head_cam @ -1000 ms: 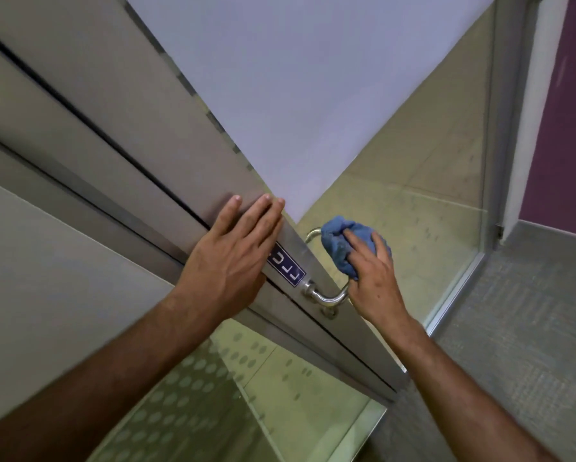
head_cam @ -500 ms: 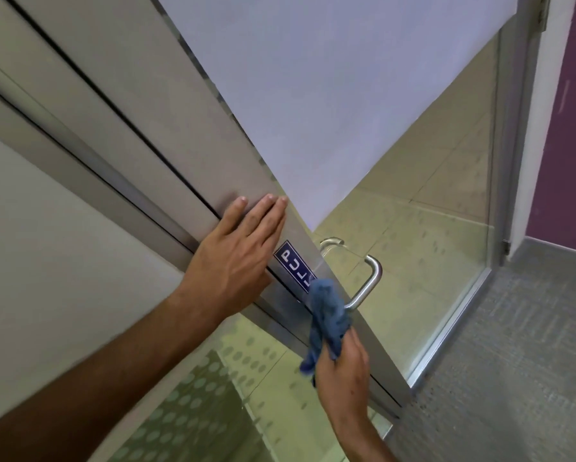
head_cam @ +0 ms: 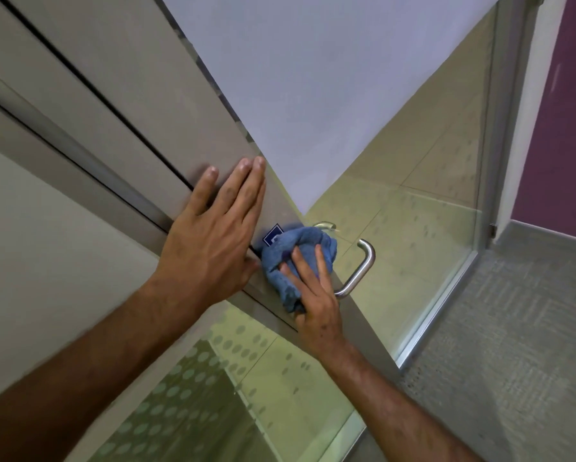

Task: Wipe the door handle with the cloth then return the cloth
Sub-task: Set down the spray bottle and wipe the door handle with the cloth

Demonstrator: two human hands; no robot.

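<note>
Pressing flat against the metal door frame (head_cam: 119,105), the left hand (head_cam: 213,241) was spread wide with nothing held. Just to its right, the blue cloth (head_cam: 296,258) was bunched against the frame over a blue sticker (head_cam: 270,235), pinned under the right hand (head_cam: 316,301). Farther right, the steel door handle (head_cam: 363,265) was left uncovered.
</note>
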